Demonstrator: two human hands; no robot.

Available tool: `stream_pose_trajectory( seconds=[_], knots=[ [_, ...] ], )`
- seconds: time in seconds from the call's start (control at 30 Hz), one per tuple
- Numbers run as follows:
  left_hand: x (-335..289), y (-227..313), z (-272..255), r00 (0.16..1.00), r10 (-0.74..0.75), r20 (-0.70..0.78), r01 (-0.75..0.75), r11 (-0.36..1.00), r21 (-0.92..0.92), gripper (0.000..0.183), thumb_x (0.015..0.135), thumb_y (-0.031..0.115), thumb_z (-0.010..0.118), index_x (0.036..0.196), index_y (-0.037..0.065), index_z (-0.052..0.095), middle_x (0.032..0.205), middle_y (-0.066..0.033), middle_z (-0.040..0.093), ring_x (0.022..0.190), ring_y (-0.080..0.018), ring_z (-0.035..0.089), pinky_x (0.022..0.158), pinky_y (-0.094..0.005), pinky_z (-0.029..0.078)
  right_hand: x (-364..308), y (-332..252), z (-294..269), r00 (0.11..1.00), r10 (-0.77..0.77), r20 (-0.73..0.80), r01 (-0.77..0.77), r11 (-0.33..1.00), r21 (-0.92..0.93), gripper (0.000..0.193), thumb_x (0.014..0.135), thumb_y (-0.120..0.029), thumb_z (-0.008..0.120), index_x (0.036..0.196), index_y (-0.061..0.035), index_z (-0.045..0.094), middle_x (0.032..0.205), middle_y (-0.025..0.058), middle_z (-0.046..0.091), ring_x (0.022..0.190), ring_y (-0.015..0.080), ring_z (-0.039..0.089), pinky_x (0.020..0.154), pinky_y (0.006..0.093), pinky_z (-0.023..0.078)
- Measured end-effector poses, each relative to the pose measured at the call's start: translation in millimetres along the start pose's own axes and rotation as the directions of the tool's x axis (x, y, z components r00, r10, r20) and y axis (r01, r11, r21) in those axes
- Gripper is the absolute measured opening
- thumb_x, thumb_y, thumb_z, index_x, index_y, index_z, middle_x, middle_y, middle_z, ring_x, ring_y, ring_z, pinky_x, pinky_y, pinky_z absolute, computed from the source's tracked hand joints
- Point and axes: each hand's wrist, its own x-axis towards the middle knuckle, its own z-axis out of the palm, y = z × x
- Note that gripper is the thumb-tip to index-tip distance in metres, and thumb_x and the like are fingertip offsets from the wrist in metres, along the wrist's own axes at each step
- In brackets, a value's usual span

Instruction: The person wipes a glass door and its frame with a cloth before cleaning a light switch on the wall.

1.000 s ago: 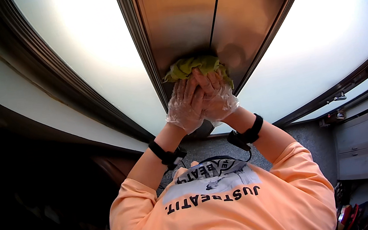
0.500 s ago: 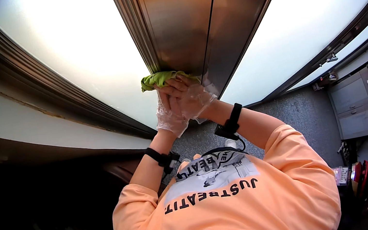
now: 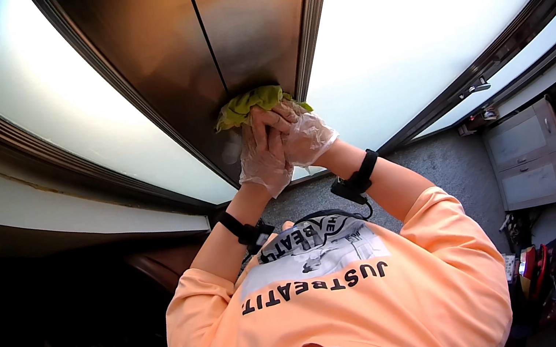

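A green cloth (image 3: 250, 107) lies bunched against a brown metallic panel (image 3: 254, 36), close to the panel's ridged right edge. My left hand (image 3: 264, 155), in a clear plastic glove, bears on the cloth with its fingers together. Beside it and overlapping it, my right hand (image 3: 303, 136), in the same kind of glove, also holds the cloth to the panel. The fingers of both hands cross near the cloth, so which of them grip it is partly hidden. A narrow dark seam (image 3: 204, 30) runs along the panel to the cloth.
Bright frosted panes (image 3: 407, 17) flank the brown panel. On the right, a dark frame carries a handle (image 3: 477, 87). A low grey cabinet (image 3: 529, 155) stands at the right, with a pile of red and dark items (image 3: 546, 282) nearer. Grey floor (image 3: 433, 168) shows between.
My hands and the cloth have moved rightward across the brown panel, from near its left edge to near its right edge. In the view, the panel has shifted left.
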Motion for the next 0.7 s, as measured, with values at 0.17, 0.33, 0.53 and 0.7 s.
stream_pose_trajectory(
  seconds=[0.17,0.33,0.53,0.7],
  knots=[
    [-3.2,5.7,5.5,0.999,-0.014,-0.047,0.014,1.0,0.009,0.085,0.075,0.022,0.07,0.145,0.008,0.025,0.154,-0.0252,0.007,0.136,-0.0559,0.018,0.111,-0.0559,0.029,-2.4,-3.3,-3.2,0.986,-0.088,-0.144,0.075,0.993,-0.09,0.054,0.072,-0.019,0.066,0.125,-0.0071,0.058,0.14,0.0097,0.043,0.124,0.0353,0.046,0.104,0.0467,0.042],
    [-4.8,11.5,5.9,0.998,0.03,-0.064,-0.027,0.998,0.056,0.061,0.084,0.02,0.061,0.14,0.013,0.04,0.154,-0.0155,0.018,0.139,-0.0489,0.019,0.113,-0.0536,0.028,-17.7,-2.5,6.4,0.987,0.004,-0.161,-0.021,0.994,-0.109,0.055,0.075,-0.018,0.068,0.127,-0.0038,0.054,0.137,0.0172,0.042,0.129,0.0435,0.043,0.101,0.05,0.044],
    [-0.7,10.7,2.4,0.987,0.134,-0.092,-0.128,0.99,0.066,0.079,0.073,0.018,0.07,0.143,0.009,0.034,0.156,-0.0151,0.012,0.138,-0.0479,0.021,0.112,-0.0527,0.03,-31.6,7.9,18.7,0.98,0.069,-0.184,-0.073,0.997,-0.017,0.062,0.08,-0.019,0.066,0.136,-0.0031,0.046,0.147,0.0231,0.029,0.132,0.0446,0.037,0.105,0.0535,0.039],
    [2.6,14.3,-0.5,0.974,0.168,-0.154,-0.169,0.986,0.004,0.057,0.076,0.01,0.065,0.13,0.009,0.051,0.152,-0.0101,0.024,0.137,-0.0421,0.028,0.113,-0.0513,0.032,-29.3,2.9,11.8,0.954,-0.1,-0.283,-0.006,0.936,-0.352,0.064,0.079,-0.024,0.065,0.139,-0.0069,0.048,0.154,0.0191,0.019,0.14,0.0424,0.026,0.11,0.0528,0.03]
  ],
)
